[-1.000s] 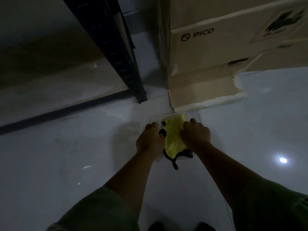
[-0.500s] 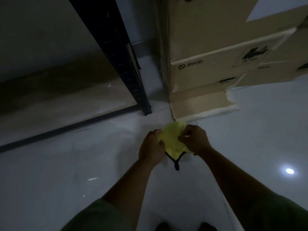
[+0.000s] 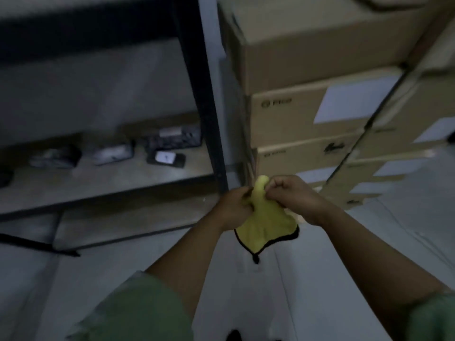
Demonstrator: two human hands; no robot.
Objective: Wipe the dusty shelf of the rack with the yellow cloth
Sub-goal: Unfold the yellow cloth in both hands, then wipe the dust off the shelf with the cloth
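Observation:
The yellow cloth [image 3: 264, 225] with a black hem hangs in the air between both hands, its lower corner pointing at the floor. My left hand [image 3: 235, 205] grips its left side and my right hand [image 3: 295, 193] pinches its top, fingers curled. To the left stands the black metal rack [image 3: 202, 94]. Its pale shelf [image 3: 103, 183] sits a little above the floor, left of and beyond my hands. The frame is dim and blurred.
Several dark small boxes and packets [image 3: 165, 148] lie at the back of the shelf. A stack of cardboard boxes [image 3: 320, 114] rises just right of the rack post, close behind my hands. Pale tiled floor [image 3: 369, 242] stretches below and to the right.
Both hands have lifted the yellow cloth up off the floor container. The view has tilted upward, bringing the rack shelf and its items into sight.

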